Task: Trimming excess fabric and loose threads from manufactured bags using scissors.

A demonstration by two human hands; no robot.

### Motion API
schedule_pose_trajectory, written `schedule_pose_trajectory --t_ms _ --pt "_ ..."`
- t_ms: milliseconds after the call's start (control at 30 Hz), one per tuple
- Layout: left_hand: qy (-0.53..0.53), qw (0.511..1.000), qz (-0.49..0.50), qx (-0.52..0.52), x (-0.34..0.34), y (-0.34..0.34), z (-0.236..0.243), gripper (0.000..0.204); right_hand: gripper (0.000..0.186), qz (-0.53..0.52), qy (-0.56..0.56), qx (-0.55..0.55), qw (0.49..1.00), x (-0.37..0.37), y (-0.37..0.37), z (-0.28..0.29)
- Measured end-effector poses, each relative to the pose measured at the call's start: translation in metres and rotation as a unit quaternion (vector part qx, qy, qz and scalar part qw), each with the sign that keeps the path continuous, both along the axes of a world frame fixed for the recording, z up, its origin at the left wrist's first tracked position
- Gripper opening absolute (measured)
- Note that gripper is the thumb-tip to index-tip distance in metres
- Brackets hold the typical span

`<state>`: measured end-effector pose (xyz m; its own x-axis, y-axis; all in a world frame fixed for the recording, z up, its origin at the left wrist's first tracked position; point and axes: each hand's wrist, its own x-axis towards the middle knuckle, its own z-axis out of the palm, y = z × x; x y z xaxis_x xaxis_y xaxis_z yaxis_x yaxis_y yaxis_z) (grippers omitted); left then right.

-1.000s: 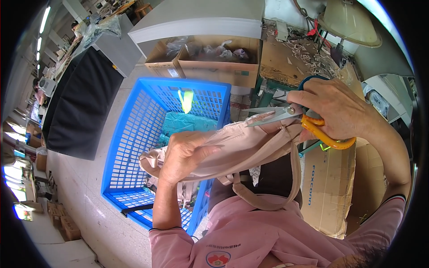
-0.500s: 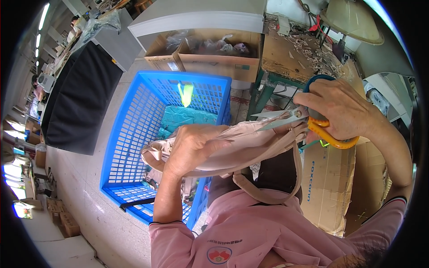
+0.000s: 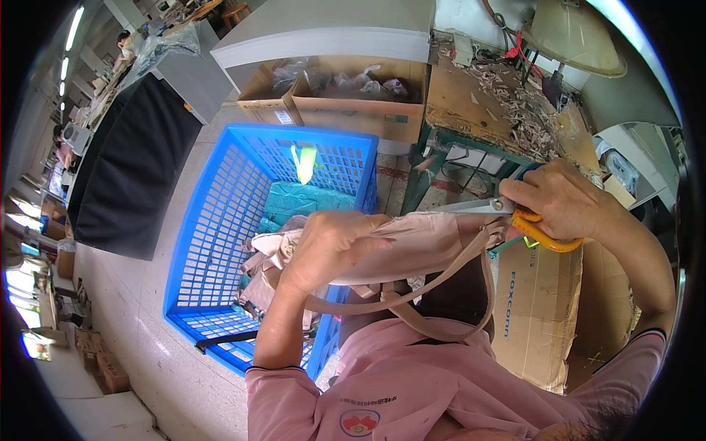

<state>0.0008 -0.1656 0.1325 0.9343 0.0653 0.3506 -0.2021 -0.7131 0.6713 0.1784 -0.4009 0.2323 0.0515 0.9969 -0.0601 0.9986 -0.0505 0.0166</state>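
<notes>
Over the right side of the blue basket (image 3: 309, 134), in the head view, beige cloth (image 3: 426, 239) stretches between the person's hands, which are well apart. The left hand (image 3: 331, 246) is clamped on the cloth, thumb on top. The right hand (image 3: 560, 202) grips the orange handle of the scissors (image 3: 471, 206), whose blades lie along the cloth's upper edge. Beige straps (image 3: 434, 283) hang below. A teal bundle (image 3: 309, 201) sits inside the basket; beyond, scraps (image 3: 533, 128) litter a wooden counter (image 3: 456, 103).

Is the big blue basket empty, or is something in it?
Not empty: inside the blue basket lies a teal package.
</notes>
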Motion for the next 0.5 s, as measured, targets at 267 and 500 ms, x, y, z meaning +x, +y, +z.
schedule_pose_trajectory --t_ms 267,500 --pt "-0.002 1.0 -0.023 0.011 0.007 -0.008 0.006 0.025 0.041 -0.061 0.007 0.019 0.998 -0.007 0.003 0.015" --pt "-0.013 0.999 -0.03 0.039 0.013 -0.019 0.003 0.024 0.037 -0.049 0.026 -0.027 0.998 -0.004 0.002 0.013"
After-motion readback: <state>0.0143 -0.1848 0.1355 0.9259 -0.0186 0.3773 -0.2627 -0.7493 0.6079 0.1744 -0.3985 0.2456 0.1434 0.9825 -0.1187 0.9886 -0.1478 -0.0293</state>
